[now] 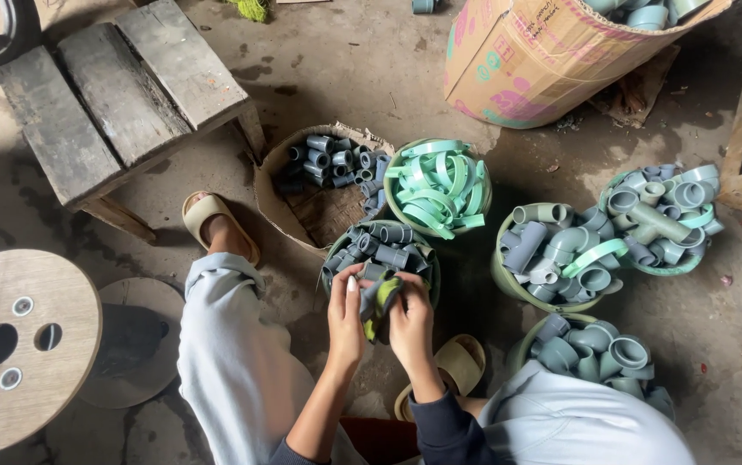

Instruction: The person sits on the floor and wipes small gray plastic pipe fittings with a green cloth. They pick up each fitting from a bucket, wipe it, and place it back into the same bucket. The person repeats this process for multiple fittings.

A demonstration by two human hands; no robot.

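two hands (378, 310) closed around a small grey pipe fitting (379, 293) over a basket.

the left hand (347, 312) and right hand (411, 317) both curl their fingers (352, 284) onto the fitting, which seems wrapped in a yellow-green cloth (371, 325), though the grip hides it. just beyond sits the basket of grey fittings (379, 245); further out, a tub of green rings (438, 185), more tubs of elbows (552, 254), a wooden stool (121, 95).

Grey pipe fitting (377, 297) wrapped in yellow-green cloth (385, 303), held above bowl of grey fittings (379, 241).
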